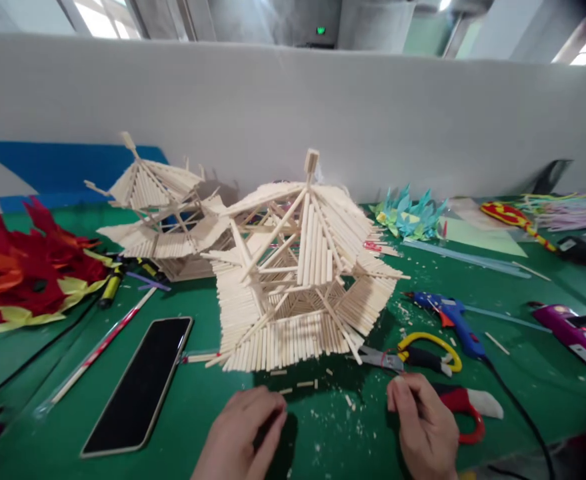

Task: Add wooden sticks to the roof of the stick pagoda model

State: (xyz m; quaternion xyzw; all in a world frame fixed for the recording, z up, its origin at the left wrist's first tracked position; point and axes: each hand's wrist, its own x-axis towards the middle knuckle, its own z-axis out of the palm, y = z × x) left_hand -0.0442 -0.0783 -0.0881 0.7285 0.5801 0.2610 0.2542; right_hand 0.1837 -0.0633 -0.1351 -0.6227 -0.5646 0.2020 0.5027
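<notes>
A pavilion model built of thin wooden sticks stands on the green table, its pointed roof topped by a small block of sticks. My left hand is just in front of its lower eave, apart from it, thumb and fingers curled together. Further right, my right hand is closed in a pinch, beside the red-handled scissors. Whatever either hand holds, if anything, is hidden by the fingers. Cut stick bits lie between the hands and the model. Yellow-handled pliers rest with their jaws near the model's right corner.
A second stick pavilion stands behind left. A phone and red paper petals are on the left. On the right lie a blue glue gun with its cord, a purple device and a teal paper flower. A white partition rises behind.
</notes>
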